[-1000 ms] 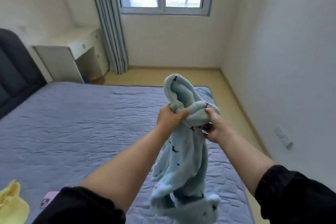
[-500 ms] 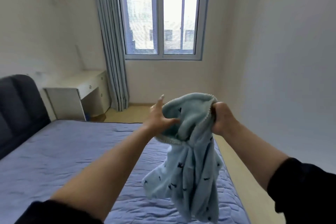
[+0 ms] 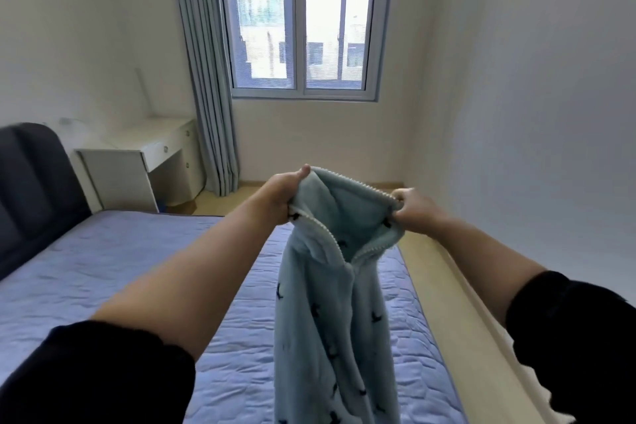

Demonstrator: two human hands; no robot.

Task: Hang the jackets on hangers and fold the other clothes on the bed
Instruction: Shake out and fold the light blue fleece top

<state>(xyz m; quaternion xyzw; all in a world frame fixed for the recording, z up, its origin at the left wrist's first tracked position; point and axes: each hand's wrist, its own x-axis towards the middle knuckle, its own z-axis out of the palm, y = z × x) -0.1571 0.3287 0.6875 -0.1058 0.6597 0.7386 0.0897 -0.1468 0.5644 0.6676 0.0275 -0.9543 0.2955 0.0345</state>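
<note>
A light blue fleece jacket [image 3: 330, 313] with small dark prints and a white zip hangs in the air over the bed [image 3: 120, 268]. My left hand [image 3: 280, 194] grips the left side of its collar. My right hand [image 3: 414, 212] pinches the right side of the collar, so the neck opening is spread wide between the two hands. The body of the jacket drops straight down, and its lower end runs out of the frame.
A dark padded headboard [image 3: 31, 189] stands at the left. A white desk [image 3: 137, 165] sits in the far left corner beside grey curtains [image 3: 206, 79] and a window [image 3: 299, 21]. A strip of wooden floor [image 3: 457, 303] runs between the bed and the right wall.
The bunched jacket has been raised and its collar pulled apart. My left hand went from open against the cloth to gripping it. The camera has tilted up.
</note>
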